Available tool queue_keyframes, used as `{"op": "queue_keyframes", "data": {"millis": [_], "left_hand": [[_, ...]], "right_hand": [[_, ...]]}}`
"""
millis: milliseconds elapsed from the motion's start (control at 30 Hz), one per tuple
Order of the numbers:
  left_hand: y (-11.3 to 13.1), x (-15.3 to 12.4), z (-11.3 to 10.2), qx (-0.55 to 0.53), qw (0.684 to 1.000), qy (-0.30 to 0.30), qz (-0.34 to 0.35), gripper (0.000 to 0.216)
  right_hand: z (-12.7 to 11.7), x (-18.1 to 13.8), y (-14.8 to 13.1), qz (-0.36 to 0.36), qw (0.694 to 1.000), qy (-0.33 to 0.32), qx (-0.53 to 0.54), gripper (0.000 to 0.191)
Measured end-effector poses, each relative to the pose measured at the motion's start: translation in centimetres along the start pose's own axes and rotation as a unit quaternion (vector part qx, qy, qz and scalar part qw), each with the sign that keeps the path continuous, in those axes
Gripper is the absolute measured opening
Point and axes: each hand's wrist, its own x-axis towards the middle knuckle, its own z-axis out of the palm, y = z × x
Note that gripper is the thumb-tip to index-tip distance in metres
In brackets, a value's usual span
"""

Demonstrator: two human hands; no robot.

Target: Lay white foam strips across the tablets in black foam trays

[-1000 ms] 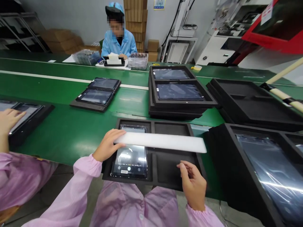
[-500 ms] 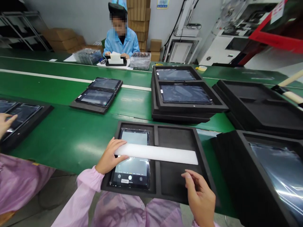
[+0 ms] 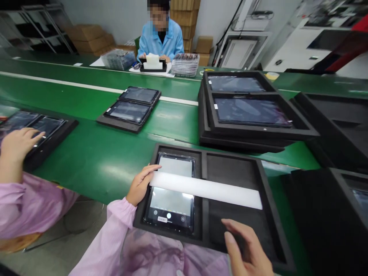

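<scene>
A: Two hands are seen over the black foam tray point(image 3: 202, 159) at the near edge of the green conveyor belt point(image 3: 86, 161). The white foam strip point(image 3: 205, 189) is pinched at its left end by the left hand point(image 3: 140, 184), thumb under and fingers curled over; the strip lies across both compartments, over the middle of the tablet point(image 3: 171, 193) in the left one.

B: And the right hand point(image 3: 248, 253)?

A: It is held loosely spread, with nothing gripped, above the tray's near right corner and apart from the strip's right end.

B: How is such a strip best handled?

A: As a judgement only: it should be kept level and square to the tray's divider, with both ends supported so that it is neither bent nor dragged across the lit screen.

B: What cannot be made out?

A: The right hand is cut off by the lower edge, so its wrist is not seen. Whether the strip rests on the tray walls or is held just above them cannot be told. The label on the tablet is too small to be read. At the left, another person's hand point(image 3: 17, 143) rests on a second tray point(image 3: 54, 134), partly out of view. The stacked trays point(image 3: 250, 132) beyond hold larger screens.
</scene>
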Motion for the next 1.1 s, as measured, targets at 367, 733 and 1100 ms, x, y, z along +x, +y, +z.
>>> {"op": "queue_keyframes", "data": {"millis": [367, 733, 1100], "left_hand": [[-1.4, 0.0, 0.6, -0.065, 0.993, 0.089, 0.032, 0.035], [-1.3, 0.0, 0.5, -0.038, 0.997, 0.059, 0.031, 0.033], [-1.3, 0.2, 0.4, -0.020, 0.996, 0.064, 0.050, 0.025]], "right_hand": [[6.1, -0.6, -3.6, -0.332, 0.911, -0.235, -0.071, 0.034], [4.3, -0.3, -2.0, -0.272, 0.937, -0.197, -0.097, 0.029], [3.9, -0.3, -1.1, -0.281, 0.938, -0.194, -0.067, 0.031]]}}
